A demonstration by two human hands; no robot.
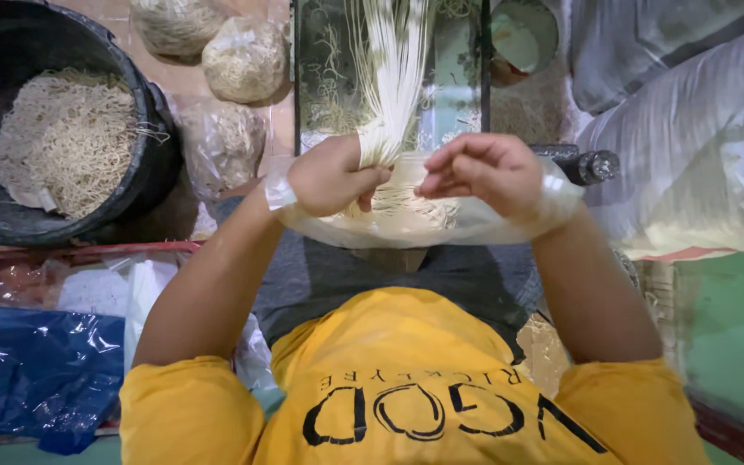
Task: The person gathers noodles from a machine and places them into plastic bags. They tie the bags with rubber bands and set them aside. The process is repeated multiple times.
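The left hand [331, 176] is clenched around a hank of pale noodle strands [393, 77] that hangs down from the machine chute [458, 77], gripping it just where it enters a clear plastic bag [406, 226], so the strands feed straight into the mouth. The right hand [480, 175] has its fingers curled over the bag's opposite rim, pinching the film to keep the mouth spread open; the bag seems to be looped over both wrists, though the plastic is too glary to be sure. Inside the bag a small heap of noodles already lies coiled at the bottom. To the left, well apart, a black tub [144, 129] holds a large loose pile of the same noodles. Beside it lie several filled, knotted bags [243, 60]. Nearer the person, a blue plastic sheet [45, 370] lies crumpled beside more clear film.
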